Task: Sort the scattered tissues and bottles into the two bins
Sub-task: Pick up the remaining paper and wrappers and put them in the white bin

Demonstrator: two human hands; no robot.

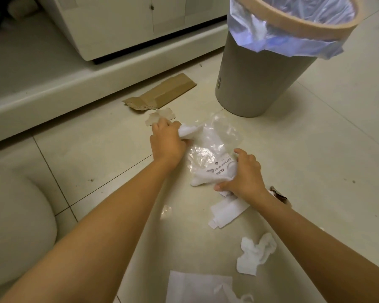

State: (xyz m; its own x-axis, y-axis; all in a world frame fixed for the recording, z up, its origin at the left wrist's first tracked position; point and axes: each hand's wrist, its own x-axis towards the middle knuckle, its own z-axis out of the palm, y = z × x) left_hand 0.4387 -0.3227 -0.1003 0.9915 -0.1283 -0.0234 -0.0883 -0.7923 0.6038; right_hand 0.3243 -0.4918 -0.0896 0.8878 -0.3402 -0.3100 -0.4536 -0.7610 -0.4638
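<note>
Two hands were already loaded: your left hand (166, 143) had its fingers curled round a crumpled tissue (189, 132), and your right hand (243, 176) pinched another tissue (202, 179) together with a clear plastic packet (210, 154), mid-floor just before the bin (256, 84). Both looked weightless and soft, so bunching anywhere would hold; the packet looked slippery. You had one bin in view, one loose tissue (255, 254) near the floor's near edge, one squeezed white tube (227, 212), no bottles visible.

floor: we see glossy cream tiles (315, 171) with dark grout | far left: white cabinet (118, 25) on a raised pale step (53, 90) | near left: rounded white fixture (15, 226)
</note>
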